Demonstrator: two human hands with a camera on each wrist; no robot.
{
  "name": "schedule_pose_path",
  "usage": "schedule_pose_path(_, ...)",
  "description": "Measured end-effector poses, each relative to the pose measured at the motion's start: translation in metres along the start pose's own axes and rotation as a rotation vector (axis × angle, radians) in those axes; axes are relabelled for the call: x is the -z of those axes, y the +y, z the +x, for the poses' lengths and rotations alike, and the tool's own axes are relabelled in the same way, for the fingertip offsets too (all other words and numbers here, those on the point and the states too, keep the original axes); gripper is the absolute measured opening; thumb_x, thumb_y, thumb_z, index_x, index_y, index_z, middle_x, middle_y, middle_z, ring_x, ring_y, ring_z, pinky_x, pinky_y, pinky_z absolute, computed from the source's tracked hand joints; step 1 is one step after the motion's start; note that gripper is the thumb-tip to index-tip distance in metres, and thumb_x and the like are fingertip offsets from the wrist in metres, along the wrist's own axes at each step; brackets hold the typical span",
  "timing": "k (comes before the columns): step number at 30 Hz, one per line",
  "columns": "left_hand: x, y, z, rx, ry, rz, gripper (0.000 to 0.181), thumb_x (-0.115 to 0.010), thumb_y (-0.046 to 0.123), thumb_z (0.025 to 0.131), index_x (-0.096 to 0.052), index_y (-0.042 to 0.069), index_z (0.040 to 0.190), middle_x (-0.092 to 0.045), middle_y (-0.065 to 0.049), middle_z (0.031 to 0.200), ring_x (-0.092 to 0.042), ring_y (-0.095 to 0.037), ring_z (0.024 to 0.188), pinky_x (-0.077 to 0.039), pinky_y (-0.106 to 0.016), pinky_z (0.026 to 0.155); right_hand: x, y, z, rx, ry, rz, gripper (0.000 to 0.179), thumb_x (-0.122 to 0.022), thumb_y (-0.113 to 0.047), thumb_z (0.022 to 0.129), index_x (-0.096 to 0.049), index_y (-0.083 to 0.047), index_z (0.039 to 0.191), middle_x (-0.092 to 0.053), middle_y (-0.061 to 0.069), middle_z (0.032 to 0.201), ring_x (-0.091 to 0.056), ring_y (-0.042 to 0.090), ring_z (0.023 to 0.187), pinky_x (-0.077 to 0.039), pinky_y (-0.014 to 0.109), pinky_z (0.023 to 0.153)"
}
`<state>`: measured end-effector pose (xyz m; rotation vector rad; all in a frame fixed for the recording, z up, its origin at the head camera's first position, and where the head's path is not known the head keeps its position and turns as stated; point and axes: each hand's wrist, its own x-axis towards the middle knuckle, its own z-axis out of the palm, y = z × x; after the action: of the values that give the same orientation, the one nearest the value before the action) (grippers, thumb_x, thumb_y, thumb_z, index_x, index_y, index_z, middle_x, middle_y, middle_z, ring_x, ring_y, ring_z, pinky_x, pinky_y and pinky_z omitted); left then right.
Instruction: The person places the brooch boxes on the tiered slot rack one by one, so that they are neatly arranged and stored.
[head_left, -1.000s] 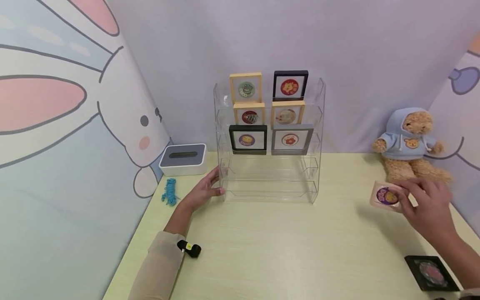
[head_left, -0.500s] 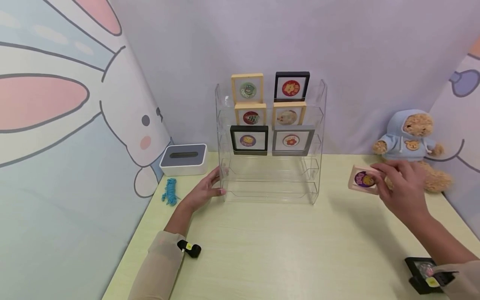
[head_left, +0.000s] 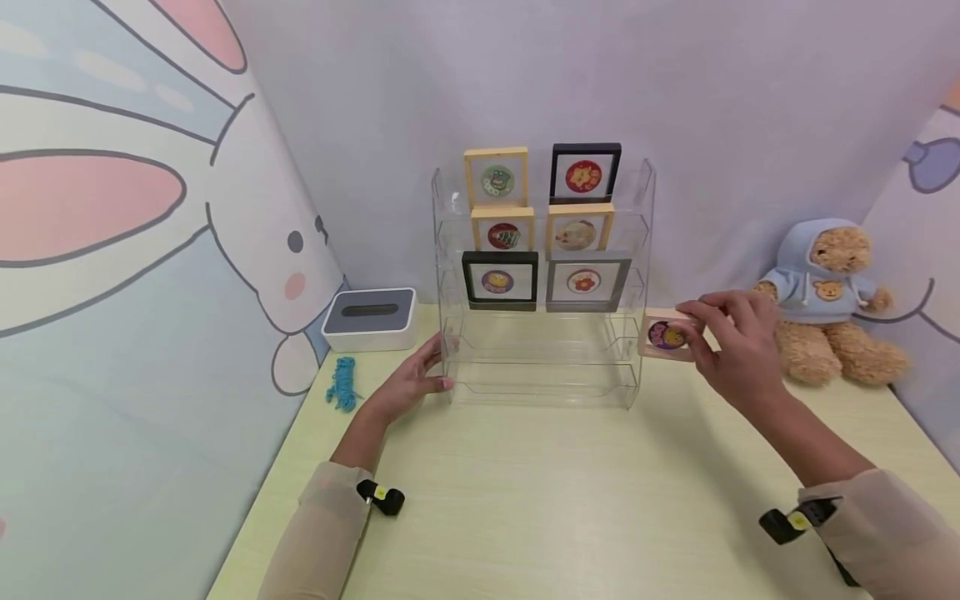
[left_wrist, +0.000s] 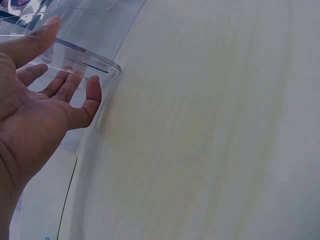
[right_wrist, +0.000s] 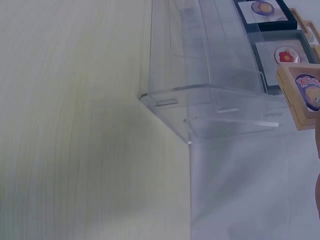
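Note:
My right hand pinches a small pale wooden picture frame with a round purple and yellow picture, at the right side of the clear acrylic display rack. In the right wrist view that frame appears past the rack's corner, with only a sliver of fingers at the edge. My left hand rests against the rack's lower left side, its fingers spread and loosely bent, as the left wrist view also shows. Several framed pictures stand on the upper tiers, among them a black frame and a grey frame.
A white tissue box and a blue cord bundle lie left of the rack. A teddy bear in a blue hoodie sits at the right. Behind the rack stands a pale wall.
My right hand has carried the wooden picture frame leftward and a little up, from near the teddy bear to the rack's right side. The left hand stays against the rack.

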<state>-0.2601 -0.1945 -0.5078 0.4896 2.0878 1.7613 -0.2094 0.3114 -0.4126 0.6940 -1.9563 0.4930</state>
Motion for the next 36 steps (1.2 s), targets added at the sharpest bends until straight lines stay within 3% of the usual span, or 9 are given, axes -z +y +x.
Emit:
schedule_pose_path(14, 0.0, 0.002, 0.0, -0.009, 0.011, 0.019, 0.097, -0.07, 0.0, 0.105, -0.014, 0.028, 0.18, -0.023, -0.008, 0.185, -0.021, -0.037, 0.172, -0.016, -0.064, 0.138, -0.071, -0.042, 0.037, 0.163, 0.028, 0.025, 0.039, -0.065, -0.039, 0.112, -0.078, -0.002, 0.115, -0.069, 0.024, 0.106, -0.05, 0.044, 0.093, -0.024, 0.065, 0.081)
schedule_pose_path(22, -0.001, 0.002, 0.0, -0.012, 0.01, 0.016, 0.097, -0.07, 0.0, 0.105, -0.012, 0.023, 0.18, -0.024, -0.008, 0.185, -0.021, -0.037, 0.172, -0.018, -0.064, 0.138, -0.122, -0.072, 0.052, 0.264, -0.018, -0.022, 0.031, -0.069, -0.036, 0.11, -0.074, -0.007, 0.118, -0.07, 0.018, 0.109, -0.052, 0.039, 0.096, -0.034, 0.065, 0.085)
schedule_pose_path(29, 0.001, 0.002, -0.001, 0.001, -0.007, -0.012, 0.098, -0.071, 0.001, 0.104, -0.013, 0.025, 0.18, -0.022, -0.012, 0.185, -0.019, -0.04, 0.172, -0.016, -0.065, 0.137, -0.162, -0.092, 0.051, 0.316, -0.003, -0.028, 0.025, -0.078, -0.031, 0.102, -0.07, -0.009, 0.11, -0.07, 0.014, 0.106, -0.052, 0.036, 0.091, -0.036, 0.065, 0.085)
schedule_pose_path(36, 0.001, 0.001, -0.002, 0.001, -0.007, -0.023, 0.1, -0.075, 0.005, 0.103, -0.013, 0.023, 0.18, -0.022, -0.013, 0.185, -0.018, -0.04, 0.173, -0.017, -0.064, 0.137, -0.187, -0.105, 0.038, 0.263, -0.005, -0.063, 0.021, -0.082, -0.026, 0.099, -0.069, -0.01, 0.102, -0.069, 0.011, 0.103, -0.051, 0.033, 0.087, -0.037, 0.064, 0.083)
